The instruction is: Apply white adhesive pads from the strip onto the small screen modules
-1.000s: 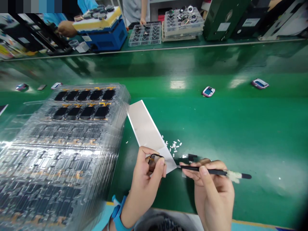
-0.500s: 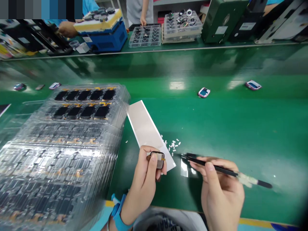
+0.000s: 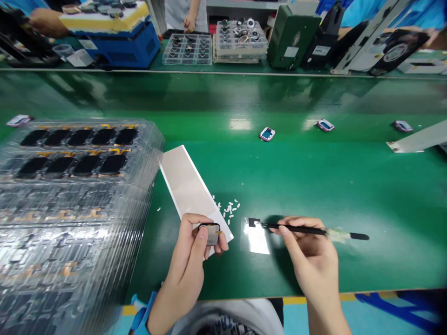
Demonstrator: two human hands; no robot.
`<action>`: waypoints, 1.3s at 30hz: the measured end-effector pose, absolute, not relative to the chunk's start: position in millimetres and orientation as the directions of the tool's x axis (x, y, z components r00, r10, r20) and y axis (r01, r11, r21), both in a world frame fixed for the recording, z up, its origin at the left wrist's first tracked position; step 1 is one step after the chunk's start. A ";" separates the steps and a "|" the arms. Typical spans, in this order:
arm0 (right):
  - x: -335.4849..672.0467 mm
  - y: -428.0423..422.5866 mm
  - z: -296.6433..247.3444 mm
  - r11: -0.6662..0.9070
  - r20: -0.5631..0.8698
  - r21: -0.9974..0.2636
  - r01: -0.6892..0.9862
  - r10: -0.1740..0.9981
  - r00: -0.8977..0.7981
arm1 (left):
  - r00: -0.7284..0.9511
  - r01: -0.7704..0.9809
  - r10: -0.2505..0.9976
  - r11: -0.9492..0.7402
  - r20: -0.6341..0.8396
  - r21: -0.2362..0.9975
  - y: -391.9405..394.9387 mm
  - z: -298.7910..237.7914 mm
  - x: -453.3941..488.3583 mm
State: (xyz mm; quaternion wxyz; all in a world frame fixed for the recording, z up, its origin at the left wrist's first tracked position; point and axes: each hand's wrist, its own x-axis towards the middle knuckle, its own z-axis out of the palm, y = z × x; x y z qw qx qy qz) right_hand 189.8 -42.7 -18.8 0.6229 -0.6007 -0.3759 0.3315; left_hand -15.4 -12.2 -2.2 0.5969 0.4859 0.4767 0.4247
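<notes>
My left hand (image 3: 185, 260) holds a small rectangular watch display module (image 3: 209, 234) between thumb and fingers, above the end of a long white strip of card (image 3: 185, 186). My right hand (image 3: 310, 246) grips slim black tweezers (image 3: 296, 228) with a white wrap near the far end. Their tip reaches a black tab (image 3: 253, 222) on a clear film (image 3: 257, 238) lying on the green bench. Whether the tip pinches the tab, I cannot tell. Small white bits (image 3: 228, 209) lie scattered beside the card.
A stack of clear trays (image 3: 70, 186) with black screens fills the left. Pink watch cases (image 3: 267, 134) lie farther along the bench. Across the bench stand a blue fixture (image 3: 120, 46), parts trays (image 3: 186, 49), and a co-worker's hand (image 3: 45, 16).
The tweezers have moved from beside the module to the film's black tab, with my right hand farther from my left. The whole scene has slid left as my head turned.
</notes>
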 end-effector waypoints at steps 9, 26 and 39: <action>185.0 -42.0 -20.3 0.056 0.065 -0.998 0.035 0.885 0.462 | 0.201 -0.017 0.973 0.116 -0.110 0.993 -7.4 -0.3 -13.9; 183.9 -44.4 -29.4 -0.078 0.008 -0.983 0.164 0.884 0.467 | 0.628 0.649 0.720 -0.275 -0.295 0.709 -4.3 17.2 15.3; 183.2 -43.9 -28.4 -0.105 -0.042 -0.989 0.108 0.878 0.477 | 0.635 0.692 0.683 -0.295 -0.361 0.659 -1.6 16.6 16.0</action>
